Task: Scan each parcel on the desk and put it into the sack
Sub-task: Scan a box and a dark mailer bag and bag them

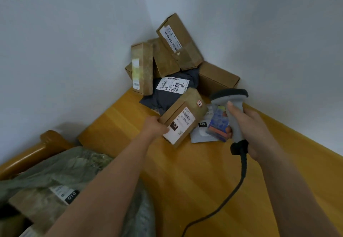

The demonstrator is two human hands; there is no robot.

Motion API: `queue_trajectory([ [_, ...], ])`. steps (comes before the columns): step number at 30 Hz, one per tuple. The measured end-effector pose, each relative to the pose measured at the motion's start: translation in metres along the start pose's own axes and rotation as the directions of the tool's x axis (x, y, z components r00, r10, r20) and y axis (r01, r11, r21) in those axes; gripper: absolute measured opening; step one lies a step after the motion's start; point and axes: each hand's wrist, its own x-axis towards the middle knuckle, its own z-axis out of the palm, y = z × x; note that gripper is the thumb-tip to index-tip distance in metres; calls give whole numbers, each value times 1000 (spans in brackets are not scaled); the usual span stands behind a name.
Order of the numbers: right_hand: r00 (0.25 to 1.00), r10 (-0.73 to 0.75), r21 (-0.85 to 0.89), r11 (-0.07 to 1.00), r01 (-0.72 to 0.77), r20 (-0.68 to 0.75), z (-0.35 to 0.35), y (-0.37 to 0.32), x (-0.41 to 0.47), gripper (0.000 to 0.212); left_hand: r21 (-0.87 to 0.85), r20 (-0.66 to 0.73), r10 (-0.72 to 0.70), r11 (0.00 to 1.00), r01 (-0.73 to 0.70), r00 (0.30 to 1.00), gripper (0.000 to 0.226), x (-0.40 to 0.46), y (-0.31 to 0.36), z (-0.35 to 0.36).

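My left hand (155,128) grips a brown cardboard parcel (182,115) with a white label marked 060, tilted above the wooden desk (194,171). My right hand (246,125) holds a grey barcode scanner (232,103), its head just right of that parcel. A pile of parcels fills the desk's far corner: several brown boxes (178,41) and a dark mailer bag (172,92) with a white label. A flat white envelope (201,133) and a small blue packet (218,123) lie under the scanner. The grey-green sack (61,168) lies open at lower left with a labelled box (42,205) inside.
The scanner's black cable (239,184) trails down across the desk toward the bottom edge. White walls meet behind the parcel pile. A curved wooden chair arm (37,149) stands left of the desk, beside the sack.
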Motion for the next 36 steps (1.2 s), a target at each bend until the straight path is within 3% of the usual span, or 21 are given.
queue_trajectory([
  [2, 999, 42, 98, 994, -44, 21, 7, -10, -13, 37, -208, 90, -130, 967, 146, 987, 28, -22, -3, -6],
  [5, 995, 59, 153, 986, -70, 76, 19, -22, -37, 40, -462, 224, -204, 839, 288, 953, 19, -53, -7, -11],
  [10, 987, -57, 71, 996, 47, 148, 38, -43, -91, 32, -674, 251, -201, 666, 320, 947, 10, -89, -13, -17],
  [24, 952, -268, -96, 954, 284, 150, 46, -72, -207, 29, -790, 193, -129, 568, 232, 973, 20, -137, -24, -42],
  [36, 930, -328, -100, 933, 346, 164, 46, -85, -246, 31, -837, 169, -83, 514, 188, 982, 20, -159, -27, -57],
])
